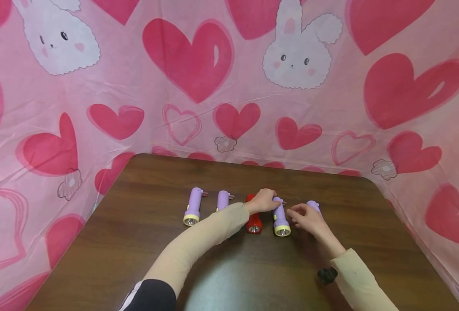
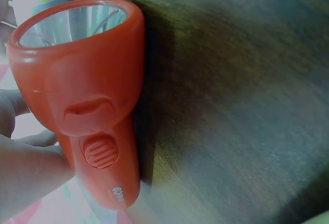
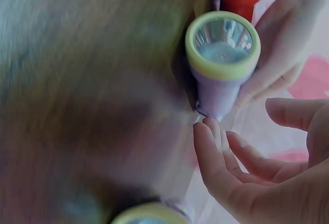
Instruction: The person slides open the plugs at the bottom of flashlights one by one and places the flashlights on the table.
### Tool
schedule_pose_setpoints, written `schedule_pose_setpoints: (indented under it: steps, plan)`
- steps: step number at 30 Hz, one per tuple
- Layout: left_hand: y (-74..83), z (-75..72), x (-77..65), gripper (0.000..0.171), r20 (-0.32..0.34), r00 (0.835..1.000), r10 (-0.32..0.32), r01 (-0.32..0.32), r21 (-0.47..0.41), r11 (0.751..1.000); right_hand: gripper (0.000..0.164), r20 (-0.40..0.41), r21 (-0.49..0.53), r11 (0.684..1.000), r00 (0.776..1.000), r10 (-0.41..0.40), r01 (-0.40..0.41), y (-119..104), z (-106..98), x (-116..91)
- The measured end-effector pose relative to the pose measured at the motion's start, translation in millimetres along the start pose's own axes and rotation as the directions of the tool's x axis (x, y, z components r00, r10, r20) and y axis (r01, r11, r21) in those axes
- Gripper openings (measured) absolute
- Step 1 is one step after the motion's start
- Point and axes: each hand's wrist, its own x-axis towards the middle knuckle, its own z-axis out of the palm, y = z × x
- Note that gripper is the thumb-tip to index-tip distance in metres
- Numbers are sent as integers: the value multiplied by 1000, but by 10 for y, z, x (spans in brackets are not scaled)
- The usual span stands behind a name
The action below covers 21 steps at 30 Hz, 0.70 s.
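A purple flashlight (image 1: 280, 218) with a yellow rim lies on the table, lens toward me, two prongs sticking out near its tail. My left hand (image 1: 263, 201) reaches across the red flashlight (image 1: 254, 223) and grips the purple one at its tail end, thumb on top. In the left wrist view the red flashlight (image 2: 97, 80) fills the foreground, its ribbed switch facing up. My right hand (image 1: 308, 219) is just right of the gripped flashlight, fingers loosely bent and thumb apart, holding nothing. In the right wrist view its fingertips (image 3: 203, 131) are close to the purple flashlight's body (image 3: 218, 93).
Two more purple flashlights lie to the left, one farthest left (image 1: 194, 206) and one partly behind my left sleeve (image 1: 223, 199). Another purple flashlight (image 1: 313, 205) is mostly hidden behind my right hand. Beyond the brown table (image 1: 155, 172) hangs a pink heart-patterned cloth (image 1: 167, 86).
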Motion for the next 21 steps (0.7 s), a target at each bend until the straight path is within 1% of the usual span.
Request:
schedule_pose_setpoints:
  steps: [3,7,10,14,21]
  plan:
    - [-2,5,-5,29,-5,1000,-2,2,1,1000,43,-2,-42,999,1000,-15,15,-16,-90,-19]
    - [-2,0,-13,29,-7,1000,2,-2,3,1000,47,-3,-57,998,1000,-15,15,-14,-202,-39]
    - [-2,-8,-17,28,-8,1000,7,-7,8,1000,51,-8,-57,998,1000,-1,0,1,-275,-51]
    - [-1,-15,-22,27,-10,1000,15,-15,8,1000,54,-20,-90,996,1000,-5,3,28,-367,-61]
    - [-2,-14,-27,25,3,1000,21,-21,-2,1000,54,-70,-208,978,997,-16,1,104,-511,-77]
